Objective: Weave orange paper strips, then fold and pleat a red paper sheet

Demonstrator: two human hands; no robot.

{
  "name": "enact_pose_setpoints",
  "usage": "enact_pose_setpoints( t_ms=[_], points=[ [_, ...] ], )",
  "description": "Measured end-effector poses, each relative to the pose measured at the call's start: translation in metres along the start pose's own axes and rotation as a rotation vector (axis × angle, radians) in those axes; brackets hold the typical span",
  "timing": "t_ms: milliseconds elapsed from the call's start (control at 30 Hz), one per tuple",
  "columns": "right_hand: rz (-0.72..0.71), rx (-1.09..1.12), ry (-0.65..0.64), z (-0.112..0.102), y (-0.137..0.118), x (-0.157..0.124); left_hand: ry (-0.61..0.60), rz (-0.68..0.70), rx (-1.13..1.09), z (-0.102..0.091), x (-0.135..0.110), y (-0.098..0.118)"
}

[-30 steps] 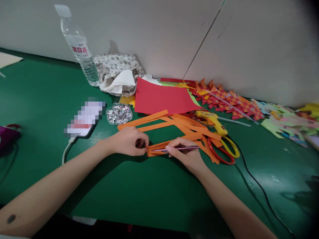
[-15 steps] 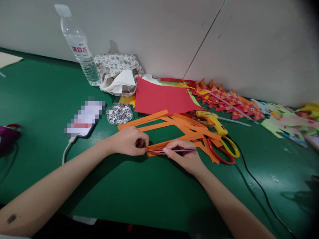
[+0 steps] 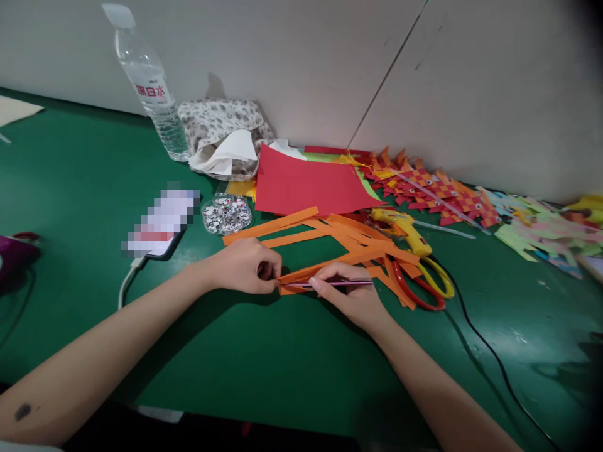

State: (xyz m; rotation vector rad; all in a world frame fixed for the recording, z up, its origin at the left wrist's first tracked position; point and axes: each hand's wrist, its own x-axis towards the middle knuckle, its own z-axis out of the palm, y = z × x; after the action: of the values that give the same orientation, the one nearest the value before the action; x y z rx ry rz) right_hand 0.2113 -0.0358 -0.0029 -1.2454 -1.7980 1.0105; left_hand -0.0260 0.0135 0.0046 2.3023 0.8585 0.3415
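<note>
My left hand (image 3: 247, 267) is closed, thumb and forefinger pinching the left end of a folded orange paper strip (image 3: 293, 290) just above the table. In my right hand (image 3: 348, 292) is a slim pink-purple tool that looks like tweezers (image 3: 362, 282), held nearly level. Its thin tip reaches left along the strip, close to my left fingertips. Part of the strip lies behind my right fingers. Loose orange paper strips (image 3: 296, 236) are spread just beyond both hands. Scissors with red and yellow handles (image 3: 419, 301) lie right of my right hand, partly under strips.
Beyond the strips lie red paper sheets (image 3: 311, 182), a clear case of googly eyes (image 3: 227, 213) and a yellow glue gun (image 3: 400, 227) with a black cord. A phone (image 3: 162, 216), water bottle (image 3: 153, 94) and tissue pouch (image 3: 221, 119) stand left. Woven red-orange paper fish (image 3: 438, 188) lie back right.
Both hands keep nearly the same pose on the strip. The whole view has shifted very slightly.
</note>
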Motion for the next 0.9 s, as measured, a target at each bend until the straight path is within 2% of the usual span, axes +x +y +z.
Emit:
enact_pose_setpoints(
  t_ms=[200, 400, 600, 900],
  points=[
    [-0.009, 0.086, 0.031, 0.0011, 0.0016, -0.0002, -0.004, -0.023, -0.003, -0.0008, -0.0001, 0.0022],
    [-0.011, 0.032, -0.006, 0.0012, -0.002, 0.0006, -0.004, -0.022, -0.008, -0.0015, -0.0004, 0.0022],
    [-0.026, 0.054, 0.042, 0.001, 0.0, 0.0003, -0.009, -0.026, -0.003, -0.0009, 0.0001, 0.001],
    [-0.026, 0.025, 0.014, 0.0013, -0.0015, 0.0001, -0.014, -0.04, 0.009, -0.0005, 0.0, -0.0001]
  ],
)
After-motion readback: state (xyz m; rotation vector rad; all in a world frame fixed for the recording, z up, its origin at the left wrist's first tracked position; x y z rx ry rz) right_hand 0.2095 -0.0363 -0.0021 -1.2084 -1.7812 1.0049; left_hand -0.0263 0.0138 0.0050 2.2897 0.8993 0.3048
